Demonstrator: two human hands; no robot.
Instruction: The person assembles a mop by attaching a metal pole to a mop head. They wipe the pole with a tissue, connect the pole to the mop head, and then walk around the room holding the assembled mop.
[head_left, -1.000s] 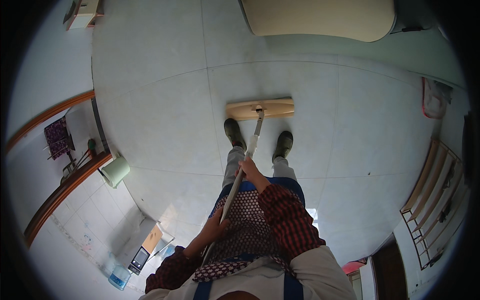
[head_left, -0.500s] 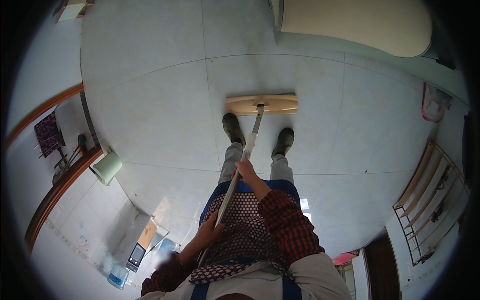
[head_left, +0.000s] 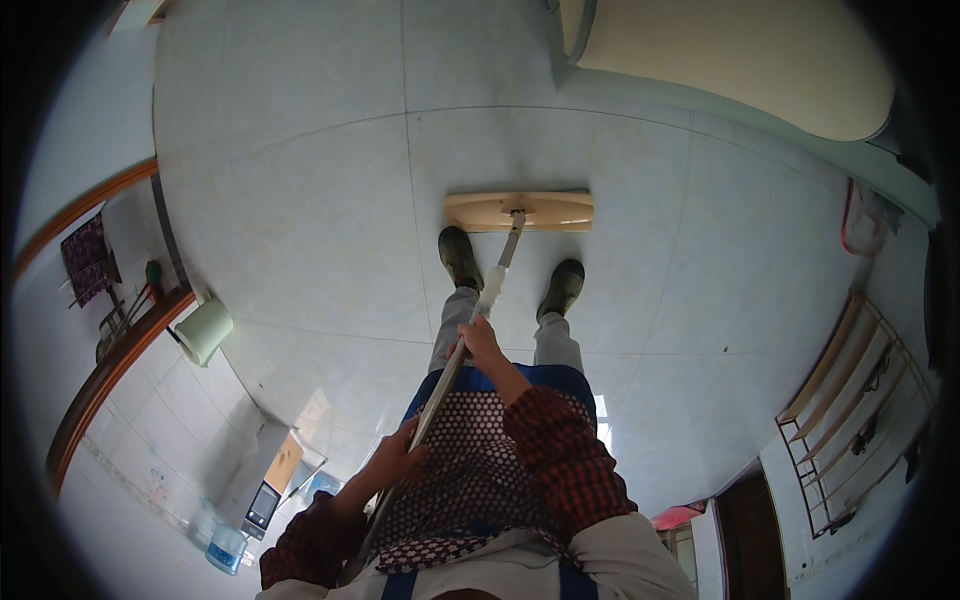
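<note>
A flat mop lies ahead of my boots (head_left: 461, 258), its wide beige head (head_left: 562, 208) resting on the pale tiled floor. From the head, the mop's pale pole (head_left: 440, 393) slants back toward me, passing my left side. Lower on the pole, nearer the head, my right hand (head_left: 482, 342) is closed round it. Farther up, by my left hip, my left hand (head_left: 398, 458) wraps the same pole. Its top end is partly hidden by my left forearm. A patterned apron (head_left: 470, 455) hangs behind the pole.
At the upper right stands a beige curved piece of furniture (head_left: 730, 60). A pale green bin (head_left: 205, 330) sits by the wood-framed doorway (head_left: 118, 372) on the left. To the right are a slatted rack (head_left: 850, 410) and a red-rimmed container (head_left: 862, 222). A blue water bottle (head_left: 226, 548) is lower left.
The view has shifted slightly. My left hand and the pole's upper end have swung a little to the left. The mop head stays in front of my boots, and both hands keep hold.
</note>
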